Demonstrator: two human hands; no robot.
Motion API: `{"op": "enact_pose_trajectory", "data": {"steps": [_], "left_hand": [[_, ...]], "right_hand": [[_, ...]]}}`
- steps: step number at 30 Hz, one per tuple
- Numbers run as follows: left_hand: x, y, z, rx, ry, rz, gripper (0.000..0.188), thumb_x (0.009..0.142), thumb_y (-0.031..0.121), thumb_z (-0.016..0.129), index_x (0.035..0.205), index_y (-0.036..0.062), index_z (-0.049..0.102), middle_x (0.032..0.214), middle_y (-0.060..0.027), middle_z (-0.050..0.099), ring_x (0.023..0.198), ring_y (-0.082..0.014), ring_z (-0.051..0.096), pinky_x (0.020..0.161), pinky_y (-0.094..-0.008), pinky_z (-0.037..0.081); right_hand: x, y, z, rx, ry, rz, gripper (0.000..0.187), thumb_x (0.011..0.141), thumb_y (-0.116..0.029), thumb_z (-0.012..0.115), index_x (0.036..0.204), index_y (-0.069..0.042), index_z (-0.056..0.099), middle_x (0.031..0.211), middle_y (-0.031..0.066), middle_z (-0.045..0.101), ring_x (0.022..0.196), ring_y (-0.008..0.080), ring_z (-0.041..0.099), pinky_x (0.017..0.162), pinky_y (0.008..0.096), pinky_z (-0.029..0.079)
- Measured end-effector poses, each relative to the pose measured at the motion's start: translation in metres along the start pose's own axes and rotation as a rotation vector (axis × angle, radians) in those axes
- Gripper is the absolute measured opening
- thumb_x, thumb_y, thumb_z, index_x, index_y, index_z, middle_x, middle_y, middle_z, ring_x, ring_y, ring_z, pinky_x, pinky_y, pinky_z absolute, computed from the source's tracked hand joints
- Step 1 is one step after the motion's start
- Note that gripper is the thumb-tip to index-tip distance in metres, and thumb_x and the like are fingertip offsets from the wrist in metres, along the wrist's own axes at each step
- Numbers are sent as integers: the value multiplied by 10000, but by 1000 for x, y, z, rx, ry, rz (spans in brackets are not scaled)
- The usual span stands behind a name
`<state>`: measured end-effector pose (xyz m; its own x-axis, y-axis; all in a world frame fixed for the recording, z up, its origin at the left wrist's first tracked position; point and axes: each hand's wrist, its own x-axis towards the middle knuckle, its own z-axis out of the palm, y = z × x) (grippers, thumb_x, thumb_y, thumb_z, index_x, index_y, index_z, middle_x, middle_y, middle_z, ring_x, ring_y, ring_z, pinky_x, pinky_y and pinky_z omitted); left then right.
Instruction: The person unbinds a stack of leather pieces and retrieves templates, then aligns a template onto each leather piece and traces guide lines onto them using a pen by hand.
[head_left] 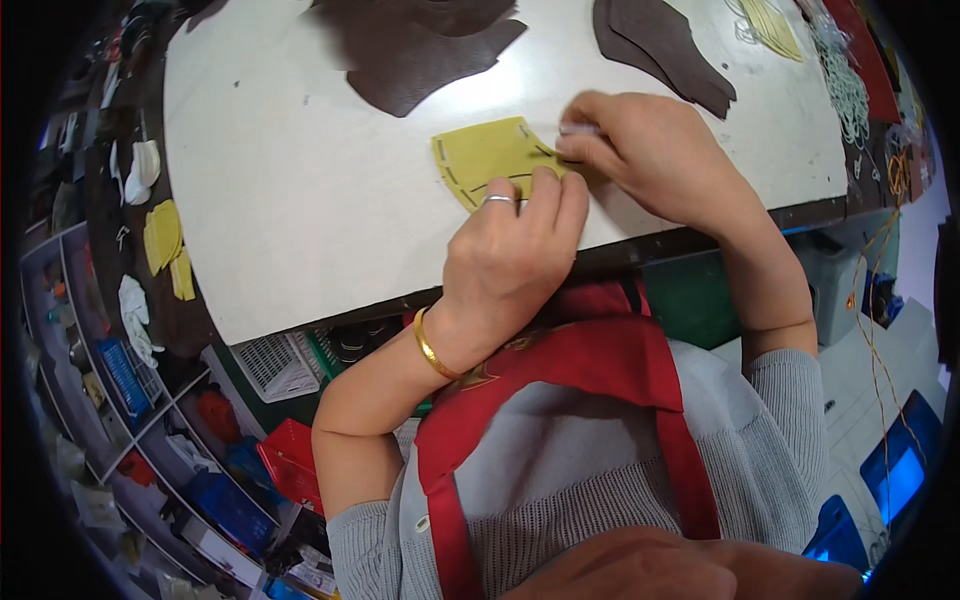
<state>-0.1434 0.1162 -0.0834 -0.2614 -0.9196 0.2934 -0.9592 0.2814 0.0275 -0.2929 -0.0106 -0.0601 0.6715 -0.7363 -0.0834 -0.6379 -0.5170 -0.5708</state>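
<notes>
A yellow pattern template [490, 150] with dark slots along its edges lies flat on the white work board [300, 220]. My left hand [515, 235] presses its lower edge down with bent fingertips; a ring and a gold bangle show on that hand and wrist. Over the template's right side, my right hand [645, 150] is closed in a pinch. Its fingertips are smeared by motion, and a small pale thing shows between them that I cannot make out. Whatever lies under the template is hidden.
Dark brown leather pieces [430, 65] lie at the far middle, their far part blurred. More brown pieces [665, 50] are stacked at the far right, near yellow strips [770, 28] and pale cord [842, 90]. Yellow templates [162, 238] and shelves [150, 440] are at the left.
</notes>
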Motion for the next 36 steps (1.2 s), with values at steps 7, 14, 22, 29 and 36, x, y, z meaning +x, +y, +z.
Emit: {"op": "enact_pose_trajectory", "data": {"steps": [7, 14, 22, 29, 36], "left_hand": [[26, -63, 18, -71, 303, -18, 362, 778, 92, 725, 1124, 29, 639, 1058, -88, 648, 918, -266, 637, 756, -363, 545], [-15, -49, -3, -177, -42, 26, 335, 757, 65, 713, 1082, 7, 655, 1079, -95, 646, 973, -290, 633, 832, -379, 529], [-38, -48, 9, -318, 258, -56, 266, 774, 12, 715, 1040, 8, 709, 1028, -103, 680, 964, -284, 668, 797, -367, 570], [-38, -46, 8, -285, 230, -88, 278, 776, 9, 691, 1052, 24, 718, 1063, -99, 686, 967, -273, 665, 773, -342, 583], [-25, -38, -2, -124, 47, -58, 417, 759, 40, 667, 1172, 92, 701, 1054, -41, 665, 906, -220, 621, 683, -294, 569]], "right_hand": [[-12, 58, -48, 370, 94, 182, 202, 906, -193, 723, 979, -6, 744, 805, 28, 703, 792, 117, 660, 733, 272, 521], [-24, 72, -47, 549, 367, 119, 196, 968, -181, 694, 1072, -21, 738, 857, 2, 699, 755, 57, 614, 681, 224, 499], [-5, 11, 10, 425, -81, 61, 205, 941, -184, 691, 1016, 4, 723, 739, 87, 685, 659, 124, 631, 638, 284, 504], [3, 8, 14, 279, -97, -10, 193, 928, -191, 686, 1014, -24, 733, 787, 149, 711, 677, 251, 684, 658, 331, 522], [-4, 26, -7, 271, -35, 81, 176, 911, -115, 722, 1016, 25, 712, 811, 72, 722, 776, 96, 678, 736, 255, 540]]}}
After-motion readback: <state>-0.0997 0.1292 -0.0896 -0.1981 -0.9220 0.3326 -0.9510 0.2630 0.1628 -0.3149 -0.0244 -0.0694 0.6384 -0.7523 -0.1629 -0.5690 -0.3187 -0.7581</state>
